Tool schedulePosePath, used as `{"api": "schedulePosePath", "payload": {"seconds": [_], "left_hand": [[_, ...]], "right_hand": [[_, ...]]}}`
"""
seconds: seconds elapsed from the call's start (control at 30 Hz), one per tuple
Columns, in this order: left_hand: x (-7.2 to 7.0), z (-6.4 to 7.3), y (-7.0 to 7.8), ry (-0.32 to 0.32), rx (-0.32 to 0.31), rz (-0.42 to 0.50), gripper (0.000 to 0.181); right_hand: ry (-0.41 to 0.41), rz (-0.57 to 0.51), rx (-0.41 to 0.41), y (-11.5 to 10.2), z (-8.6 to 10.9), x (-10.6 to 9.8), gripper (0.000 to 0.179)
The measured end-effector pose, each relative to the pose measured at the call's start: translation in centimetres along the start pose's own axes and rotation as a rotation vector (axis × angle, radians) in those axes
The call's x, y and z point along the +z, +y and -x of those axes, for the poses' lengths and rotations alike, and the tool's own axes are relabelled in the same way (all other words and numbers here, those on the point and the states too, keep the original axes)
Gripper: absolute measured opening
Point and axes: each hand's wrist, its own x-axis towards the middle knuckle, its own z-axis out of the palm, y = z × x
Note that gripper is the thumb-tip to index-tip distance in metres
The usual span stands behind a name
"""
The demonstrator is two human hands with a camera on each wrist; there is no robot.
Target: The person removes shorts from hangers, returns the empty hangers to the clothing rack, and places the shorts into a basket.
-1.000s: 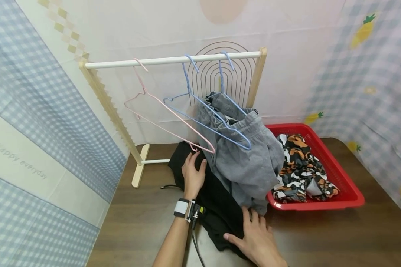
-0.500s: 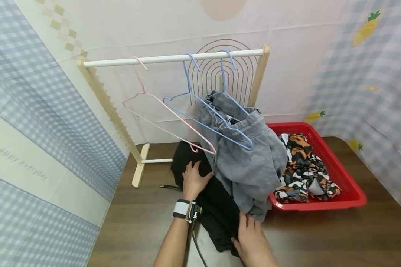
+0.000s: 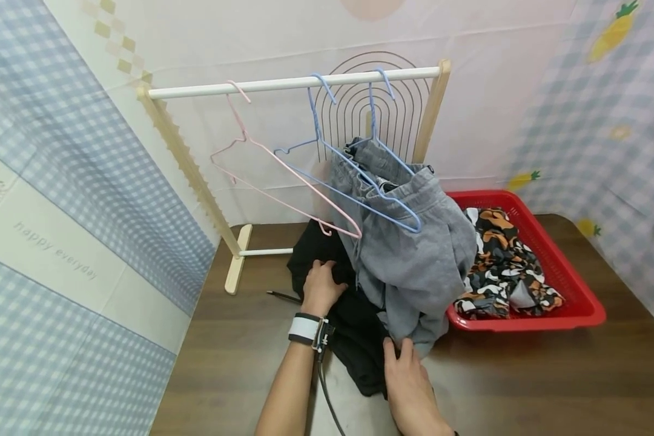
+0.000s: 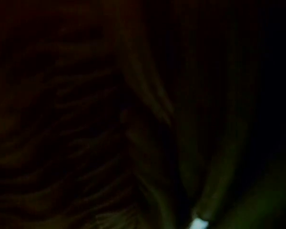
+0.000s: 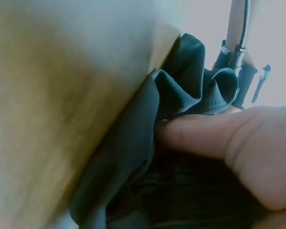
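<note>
Black pants [image 3: 360, 333] lie bunched on the table, partly under the hanging grey pants [image 3: 409, 242]. A dark drawstring [image 3: 283, 296] sticks out on their left side. My left hand [image 3: 323, 290] grips their upper part, fingers curled into the cloth. Lower down, my right hand [image 3: 409, 381] pinches the near right edge. The right wrist view shows the thumb [image 5: 195, 136] tucked against the folded black cloth [image 5: 128, 138]. Very dark, the left wrist view gives only rippled fabric [image 4: 90, 129]; the left fingertips cannot be made out.
A wooden rack [image 3: 191, 175] with a white bar [image 3: 283, 83] holds a pink hanger [image 3: 305, 188] and two blue hangers [image 3: 367, 175]. On the right, a red basket [image 3: 572, 290] contains a camouflage-patterned garment [image 3: 501, 272]. A cable [image 3: 327, 387] trails from my left wrist.
My left hand has slid slightly down the black pants and its fingers have curled in. The right hand, earlier spread, has moved left and now pinches the edge. The head view has shifted slightly.
</note>
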Motion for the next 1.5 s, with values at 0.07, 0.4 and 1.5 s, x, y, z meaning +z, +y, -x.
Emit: {"api": "schedulePosePath", "payload": {"seconds": [0.07, 0.4, 1.5], "left_hand": [[0.1, 0.4, 0.1, 0.017, 0.015, -0.032, 0.055], [0.7, 1.8, 0.1, -0.049, -0.045, -0.226, 0.066], [-5.4, 10.3, -0.4, -0.449, 0.114, 0.236, 0.046]], "right_hand": [[0.007, 0.01, 0.0, 0.0, 0.4, 0.0, 0.062], [-0.247, 0.045, -0.009, -0.5, 1.3, 0.5, 0.112], [-0.092, -0.336, -0.062, -0.1, -1.3, -0.8, 0.095]]}}
